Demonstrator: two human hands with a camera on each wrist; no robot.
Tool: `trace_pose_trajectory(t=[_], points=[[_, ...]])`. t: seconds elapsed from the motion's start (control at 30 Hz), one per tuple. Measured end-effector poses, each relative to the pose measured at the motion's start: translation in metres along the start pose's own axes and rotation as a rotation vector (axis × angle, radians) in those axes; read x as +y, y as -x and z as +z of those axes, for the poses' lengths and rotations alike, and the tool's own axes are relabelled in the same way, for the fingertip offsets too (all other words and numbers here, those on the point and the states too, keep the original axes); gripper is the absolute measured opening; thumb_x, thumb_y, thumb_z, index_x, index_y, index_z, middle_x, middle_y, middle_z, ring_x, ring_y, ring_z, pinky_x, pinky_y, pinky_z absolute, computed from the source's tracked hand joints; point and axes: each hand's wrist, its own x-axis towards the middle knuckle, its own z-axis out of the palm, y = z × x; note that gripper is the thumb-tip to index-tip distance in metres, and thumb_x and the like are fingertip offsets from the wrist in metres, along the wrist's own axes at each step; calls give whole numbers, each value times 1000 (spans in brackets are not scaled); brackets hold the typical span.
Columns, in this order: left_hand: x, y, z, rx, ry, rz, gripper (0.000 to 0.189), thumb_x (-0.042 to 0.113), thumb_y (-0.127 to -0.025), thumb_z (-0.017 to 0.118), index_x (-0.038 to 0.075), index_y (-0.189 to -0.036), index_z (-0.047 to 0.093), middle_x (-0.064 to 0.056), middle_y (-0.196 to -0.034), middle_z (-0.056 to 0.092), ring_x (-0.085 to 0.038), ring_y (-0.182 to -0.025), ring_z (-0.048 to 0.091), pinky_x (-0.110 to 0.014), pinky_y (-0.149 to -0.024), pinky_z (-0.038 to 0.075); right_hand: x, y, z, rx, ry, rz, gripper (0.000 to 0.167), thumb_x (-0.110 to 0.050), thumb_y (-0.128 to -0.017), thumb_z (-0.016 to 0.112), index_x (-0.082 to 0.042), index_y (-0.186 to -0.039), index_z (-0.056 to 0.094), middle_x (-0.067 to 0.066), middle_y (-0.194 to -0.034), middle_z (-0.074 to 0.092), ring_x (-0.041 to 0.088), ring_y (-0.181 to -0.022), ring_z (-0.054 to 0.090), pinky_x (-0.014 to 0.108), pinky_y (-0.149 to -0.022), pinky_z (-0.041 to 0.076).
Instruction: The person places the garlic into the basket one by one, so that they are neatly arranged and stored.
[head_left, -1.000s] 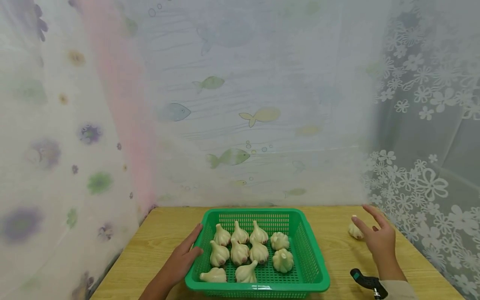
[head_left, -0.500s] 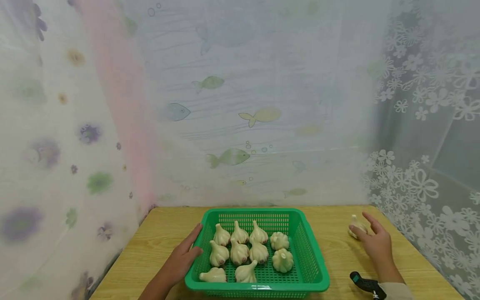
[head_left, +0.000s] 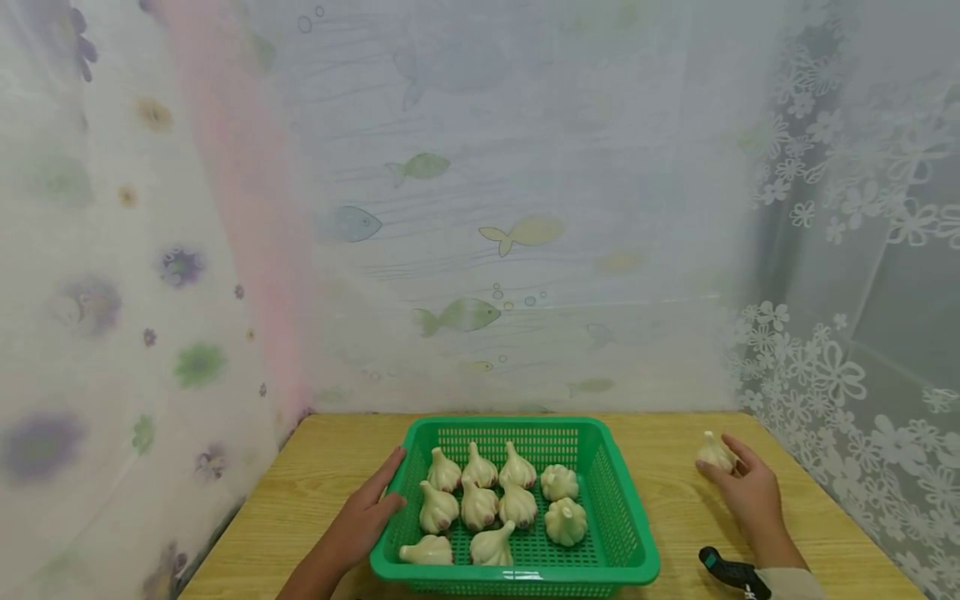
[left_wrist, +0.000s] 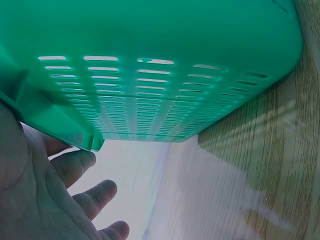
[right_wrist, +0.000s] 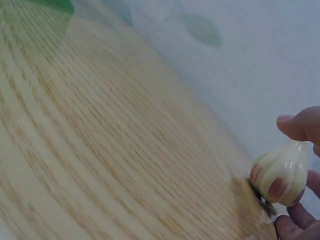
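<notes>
My left hand holds the side rim of a green plastic basket, fingers along its outside; in the left wrist view the rim lies against the hand. Several white garlic bulbs sit inside the basket, some with stems up, others on their sides. Out on the right of the table, my right hand has its thumb and fingers around a single garlic bulb. In the right wrist view this bulb shows purplish patches, with fingertips right at its lower side and the thumb near its stem.
The wood-grain table runs back to a pale curtain printed with fish. Flowered curtains hang at left and right. A black strap-like piece with a teal tip is beside the right wrist.
My right hand has come down and its thumb and fingers have closed in around the lone garlic bulb. The left hand, basket and bulbs in it stay put.
</notes>
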Motion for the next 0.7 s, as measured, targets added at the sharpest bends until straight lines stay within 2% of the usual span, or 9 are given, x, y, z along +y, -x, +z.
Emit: trace_pose_trajectory(t=[0.1,0.27,0.37,0.53,0.7], points=[[0,0,0,4,-8,1,68,18,-104,50,29,-166,24,1,-172,21,-30,-157,24,-55,-115,39,2,0,1,1,18,-10,91,-36,-96,74,-11,-167,22,28,-169,16,54,-149,30,13,-75,50],[0,0,0,3,-7,4,69,17,-104,50,30,-166,24,1,-172,21,-30,-157,24,-53,-113,42,1,2,2,9,30,-25,90,-34,-96,74,-10,-166,23,24,-170,19,53,-148,32,10,-73,48],[-1,-1,0,1,3,7,69,17,-103,50,31,-166,24,1,-172,21,-31,-157,23,-54,-113,42,1,4,2,7,16,-39,88,-32,-96,74,-8,-166,25,26,-168,22,52,-147,35,7,-71,45],[-2,-1,0,5,3,8,69,18,-103,51,32,-165,24,1,-172,21,-31,-157,23,-56,-114,40,0,6,3,-2,30,-62,83,-27,-96,74,-2,-163,30,31,-164,29,51,-143,39,10,-72,50],[-2,-1,0,3,2,7,69,18,-103,51,32,-165,25,2,-172,22,-31,-157,23,-55,-115,39,0,6,5,0,65,-64,76,-26,-96,74,-2,-159,39,32,-161,34,50,-142,42,12,-72,51]])
